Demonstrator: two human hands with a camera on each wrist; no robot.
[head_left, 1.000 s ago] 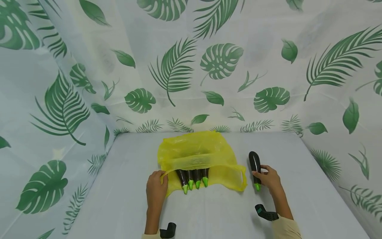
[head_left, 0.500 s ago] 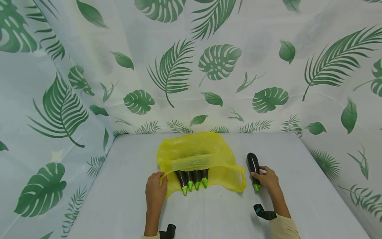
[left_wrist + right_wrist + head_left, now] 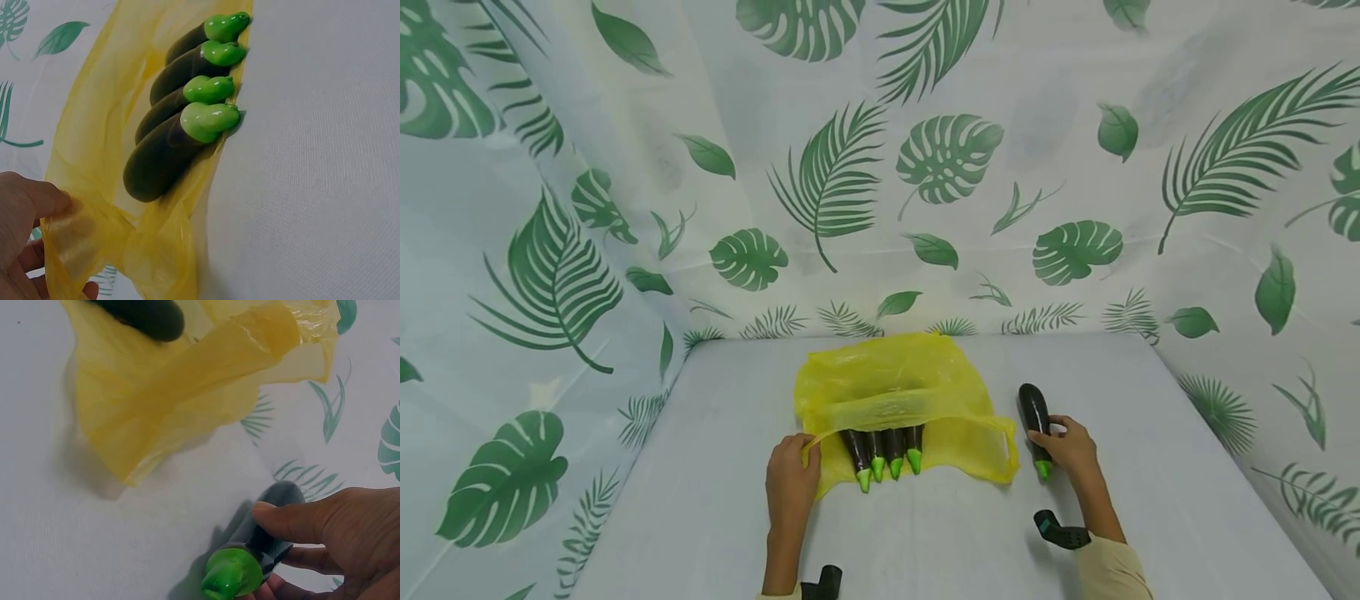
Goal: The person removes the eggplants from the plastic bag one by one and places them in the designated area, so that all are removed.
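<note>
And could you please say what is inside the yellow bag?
Four eggplants lie partly inside the yellow bag, green ends showing; its upper layer hides their far ends and anything deeper.

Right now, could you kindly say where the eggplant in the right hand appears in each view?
Head: lower right, the eggplant right of the yellow plastic bag, in the right hand.
Left wrist: not in it.
Right wrist: bottom, just right of centre, green cap toward lower left.
Shared landmark: that bag, in all three.
</note>
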